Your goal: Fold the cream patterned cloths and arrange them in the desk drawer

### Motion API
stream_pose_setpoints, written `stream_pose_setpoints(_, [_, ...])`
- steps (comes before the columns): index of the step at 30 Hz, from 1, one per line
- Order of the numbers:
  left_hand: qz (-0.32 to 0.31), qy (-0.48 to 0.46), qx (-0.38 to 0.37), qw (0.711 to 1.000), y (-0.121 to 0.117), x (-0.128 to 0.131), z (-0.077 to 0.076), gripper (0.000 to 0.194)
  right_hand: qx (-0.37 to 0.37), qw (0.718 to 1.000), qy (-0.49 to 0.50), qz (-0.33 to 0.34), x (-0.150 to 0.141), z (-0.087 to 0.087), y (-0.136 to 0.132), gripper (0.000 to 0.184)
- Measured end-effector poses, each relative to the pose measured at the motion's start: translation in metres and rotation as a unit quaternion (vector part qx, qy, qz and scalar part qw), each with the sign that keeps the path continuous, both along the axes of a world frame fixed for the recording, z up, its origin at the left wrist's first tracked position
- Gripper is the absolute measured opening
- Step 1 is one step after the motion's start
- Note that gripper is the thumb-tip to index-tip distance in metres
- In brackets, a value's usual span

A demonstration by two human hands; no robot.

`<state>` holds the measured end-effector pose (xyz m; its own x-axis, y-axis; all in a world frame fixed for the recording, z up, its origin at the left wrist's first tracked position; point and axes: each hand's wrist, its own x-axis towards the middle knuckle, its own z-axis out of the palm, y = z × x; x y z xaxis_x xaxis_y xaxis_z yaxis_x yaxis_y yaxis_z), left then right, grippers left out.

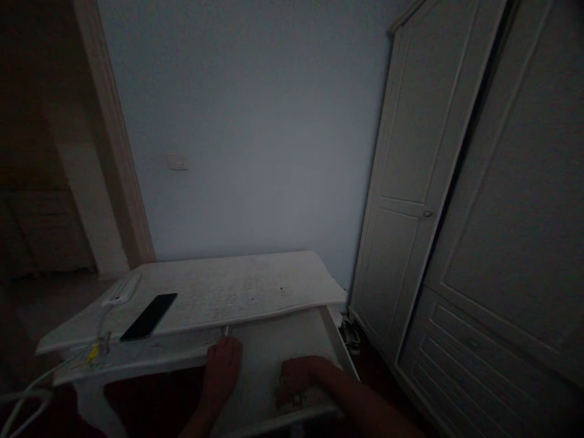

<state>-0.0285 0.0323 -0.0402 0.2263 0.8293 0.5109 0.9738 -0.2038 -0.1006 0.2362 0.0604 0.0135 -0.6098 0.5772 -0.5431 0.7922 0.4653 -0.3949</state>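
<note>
A white desk [246,280] stands against the wall with its drawer [260,347] pulled out. My left hand [224,360] is closed over the drawer's left side, close to the desk's front edge. Inside the drawer, toward its front right, my right hand [298,376] reaches down with its fingers bent. Small, dim things lie under and beside those fingers; the low light hides what they are. A dark phone [149,317] lies flat on the desktop, left of both hands.
On the desk's left end sits a white power strip [123,290] with a cable. Something yellow [93,353] hangs at the desk's front left. A white wardrobe [406,182] rises at the right, with shoes [350,336] on the floor between it and the desk. A doorway opens at left.
</note>
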Motion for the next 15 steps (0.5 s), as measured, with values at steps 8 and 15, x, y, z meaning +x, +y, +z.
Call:
stream_pose_setpoints(8, [0.014, -0.007, -0.024, 1.0, 0.001, 0.003, -0.001, 0.04, -0.048, 0.992, 0.107, -0.039, -0.002, 0.005, -0.012, 0.024])
stream_pose_setpoints(15, [0.012, -0.061, -0.019, 0.998, 0.002, 0.001, -0.002, 0.034, 0.016, 0.98, 0.197, 0.024, -0.102, -0.008, -0.026, 0.046])
